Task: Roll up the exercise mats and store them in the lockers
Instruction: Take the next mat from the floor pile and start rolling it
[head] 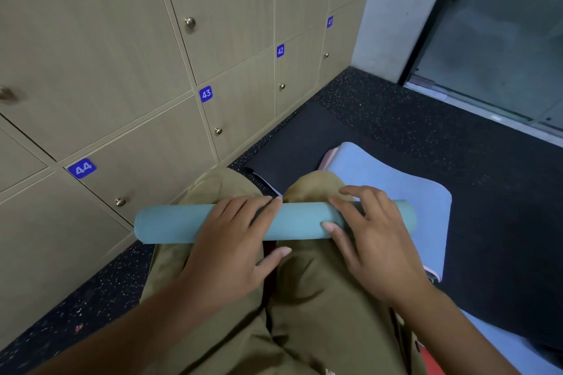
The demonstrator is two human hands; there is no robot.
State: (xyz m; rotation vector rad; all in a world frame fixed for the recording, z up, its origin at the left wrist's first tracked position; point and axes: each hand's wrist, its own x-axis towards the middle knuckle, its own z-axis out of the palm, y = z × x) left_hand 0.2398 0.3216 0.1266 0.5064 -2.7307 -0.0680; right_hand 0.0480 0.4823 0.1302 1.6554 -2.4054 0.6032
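Note:
A teal exercise mat (170, 224), rolled into a tight tube, lies across my thighs in olive trousers. My left hand (234, 240) lies over its middle with fingers stretched across the top and thumb spread below. My right hand (368, 237) presses on the roll's right part, fingers spread, thumb tip against its front. To the right on the floor lies a light blue mat (393, 183) with a pink one (330, 157) under it, and a black mat (292, 143) beyond my knees. Beige lockers (146, 76) numbered 41 to 44 stand at left, all doors shut.
Dark speckled rubber floor (426, 119) stretches ahead and right. A grey pillar (396, 9) and a glass door with a black frame (499, 33) stand at the far right. Locker knobs (190, 22) stick out from the doors.

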